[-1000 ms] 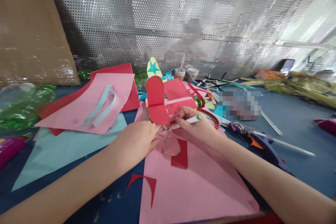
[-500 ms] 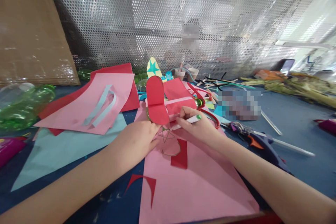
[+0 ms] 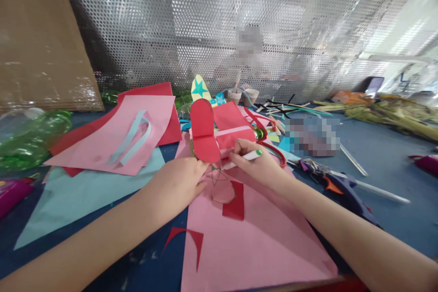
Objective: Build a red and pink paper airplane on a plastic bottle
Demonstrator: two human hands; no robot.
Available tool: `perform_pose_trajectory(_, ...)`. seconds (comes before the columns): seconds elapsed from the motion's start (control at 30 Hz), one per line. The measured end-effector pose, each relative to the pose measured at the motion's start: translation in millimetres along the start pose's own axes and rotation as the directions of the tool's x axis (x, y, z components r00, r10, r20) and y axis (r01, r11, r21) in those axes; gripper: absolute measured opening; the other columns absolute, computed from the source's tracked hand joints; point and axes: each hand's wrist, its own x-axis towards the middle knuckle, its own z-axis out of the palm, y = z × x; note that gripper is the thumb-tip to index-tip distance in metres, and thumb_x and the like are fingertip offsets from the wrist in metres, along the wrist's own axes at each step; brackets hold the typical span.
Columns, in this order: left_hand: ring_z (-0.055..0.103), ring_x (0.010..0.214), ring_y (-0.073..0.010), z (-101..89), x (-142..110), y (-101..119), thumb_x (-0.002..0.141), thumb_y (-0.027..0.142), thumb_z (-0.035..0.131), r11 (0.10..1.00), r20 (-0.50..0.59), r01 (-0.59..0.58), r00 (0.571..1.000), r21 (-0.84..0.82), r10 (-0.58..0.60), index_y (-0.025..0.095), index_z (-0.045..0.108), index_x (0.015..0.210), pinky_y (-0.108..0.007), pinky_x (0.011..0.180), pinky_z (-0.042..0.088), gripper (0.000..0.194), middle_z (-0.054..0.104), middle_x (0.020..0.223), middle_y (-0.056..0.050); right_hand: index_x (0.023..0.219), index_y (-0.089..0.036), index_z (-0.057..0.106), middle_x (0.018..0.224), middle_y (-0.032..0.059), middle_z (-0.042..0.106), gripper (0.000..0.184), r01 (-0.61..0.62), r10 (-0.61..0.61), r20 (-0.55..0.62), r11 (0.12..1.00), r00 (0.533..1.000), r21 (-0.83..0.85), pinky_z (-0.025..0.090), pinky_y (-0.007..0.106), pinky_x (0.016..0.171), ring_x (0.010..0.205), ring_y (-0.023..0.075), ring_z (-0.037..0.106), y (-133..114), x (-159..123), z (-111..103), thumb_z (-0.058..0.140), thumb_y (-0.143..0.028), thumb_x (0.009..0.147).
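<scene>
My right hand (image 3: 251, 162) is closed round a white marker with a green end (image 3: 248, 158); its tip side points down-left toward a sheet of pink paper (image 3: 270, 237). Drawn on that sheet are a star outline (image 3: 216, 176) and a curved line. My left hand (image 3: 186, 174) rests at the sheet's left edge, fingers together and bent, their tips partly hidden. Just beyond both hands lies a bottle wrapped in red and pink paper (image 3: 236, 136), its green neck to the right and rounded red paper flaps (image 3: 201, 118) at its left end.
Red scraps (image 3: 186, 237) lie in front. Stacked sheets (image 3: 150, 105) and a green plastic bottle (image 3: 51, 141) are at left. A dark blue glue gun (image 3: 345, 189), clear sticks and dried husks (image 3: 383, 116) lie at right. Paper cups (image 3: 251, 96) stand before a perforated metal screen.
</scene>
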Motion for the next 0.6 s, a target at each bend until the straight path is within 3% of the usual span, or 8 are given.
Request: perform_pose_trajectory(0.6,0.068,0.08,-0.0251,1.0,0.6,-0.1,0.092,0.03,0.044,1.0,0.004,-0.008,1.0,0.02,0.008,0.018,0.062,0.103,-0.03,0.062,0.047,0.024,0.07,0.091,-0.009,0.063,-0.021,0.039,0.059,-0.0061,0.048,0.018,0.014,-0.015,0.023,1.0,1.0,0.009,0.033,0.023,0.053,0.054,0.0099,0.043,2.2,0.3,-0.2,0.054,-0.023,0.072)
